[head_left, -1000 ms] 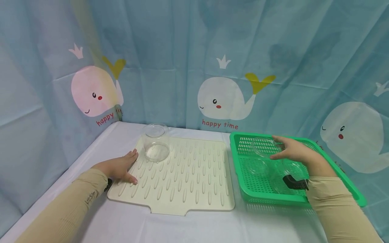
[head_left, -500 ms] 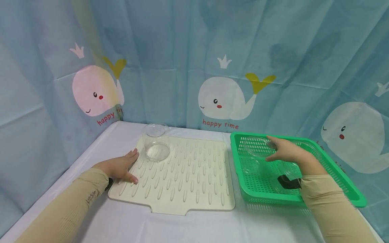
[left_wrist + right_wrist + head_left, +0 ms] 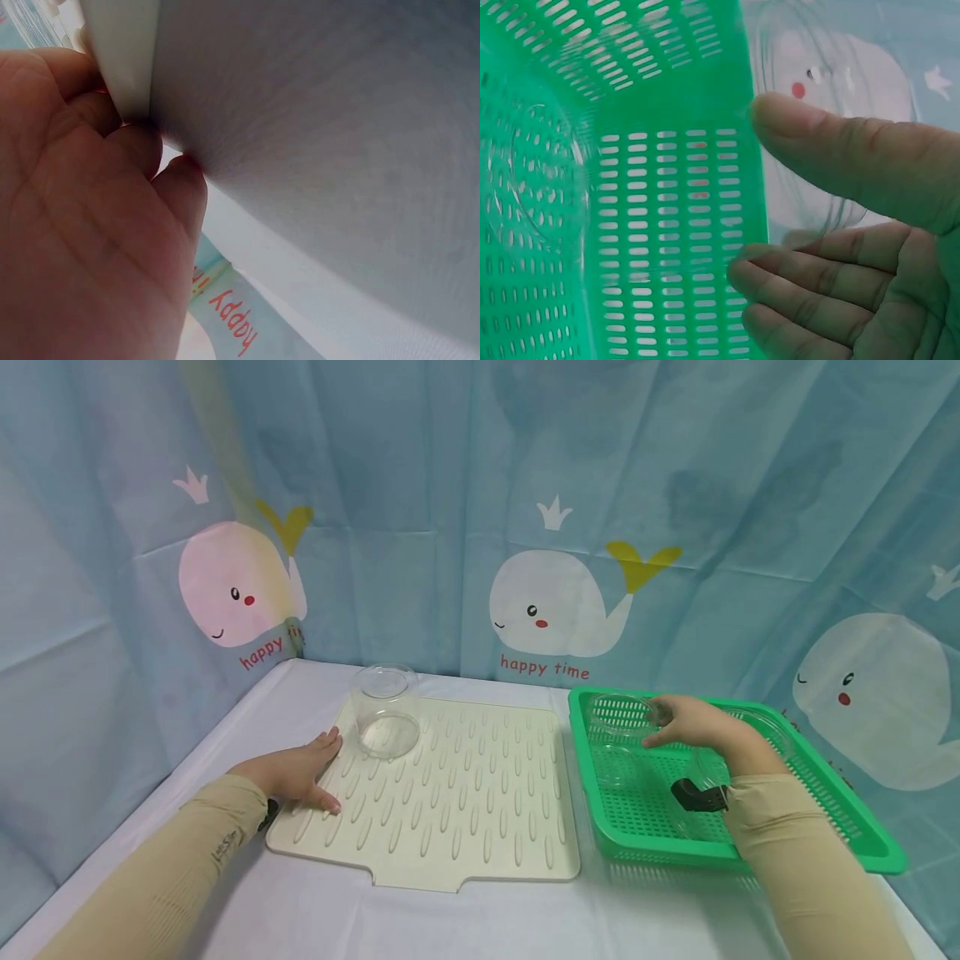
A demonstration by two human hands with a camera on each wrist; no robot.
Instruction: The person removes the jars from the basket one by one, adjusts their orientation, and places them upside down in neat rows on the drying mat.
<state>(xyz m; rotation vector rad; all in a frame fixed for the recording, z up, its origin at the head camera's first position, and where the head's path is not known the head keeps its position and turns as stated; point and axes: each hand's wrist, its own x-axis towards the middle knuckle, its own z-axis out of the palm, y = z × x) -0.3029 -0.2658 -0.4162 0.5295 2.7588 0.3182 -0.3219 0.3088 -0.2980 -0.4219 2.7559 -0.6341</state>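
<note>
Holding container [image 3: 618, 739] (curtain [image 3: 435, 485] behind basket [image 3: 675, 856])

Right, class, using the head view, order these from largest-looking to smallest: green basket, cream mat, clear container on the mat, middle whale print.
1. Cream mat and green basket: too alike to rank
2. Middle whale print
3. Clear container

On my head feed I get a matt, ridged plastic mat [image 3: 468, 777] at seven o'clock; a smooth, glossy clear jar [image 3: 387, 706] at eight; a perforated, faintly shiny plastic basket [image 3: 667, 853] and glossy clear container [image 3: 617, 717] at four; creased cloth curtain [image 3: 420, 502] at twelve.
</note>
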